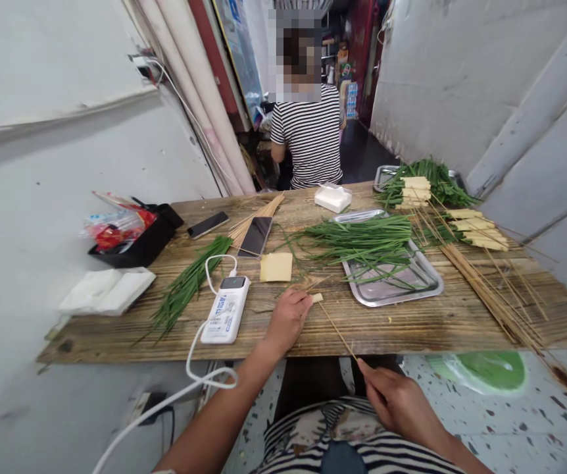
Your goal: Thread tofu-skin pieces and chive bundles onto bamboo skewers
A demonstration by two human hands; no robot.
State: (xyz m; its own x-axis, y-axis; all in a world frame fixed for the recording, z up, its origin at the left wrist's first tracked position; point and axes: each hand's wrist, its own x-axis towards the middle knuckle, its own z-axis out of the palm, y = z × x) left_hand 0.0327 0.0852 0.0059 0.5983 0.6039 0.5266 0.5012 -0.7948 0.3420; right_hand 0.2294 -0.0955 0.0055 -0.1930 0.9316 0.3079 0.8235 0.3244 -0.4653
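Note:
My left hand [287,320] is closed on a small pale-yellow tofu skin roll [317,298], pressed down on the wooden table. Between the fingers of my right hand [396,393], at the table's front edge, is a thin bamboo skewer [337,329]. Its far end points at the roll; whether it has pierced it, I cannot tell. Just beyond my left hand lies a stack of square tofu skin sheets [276,267]. Green chives [362,237] lie across a metal tray [385,297] to the right, and another chive bunch [192,280] rests on the left.
A white power bank [226,311] with a cable stands left of my hand, near two phones [255,237] [208,224]. Loose skewers [481,289] and skewered rolls [483,232] fill the right side. A black box [133,240] is far left. A person in stripes [308,135] sits beyond the table.

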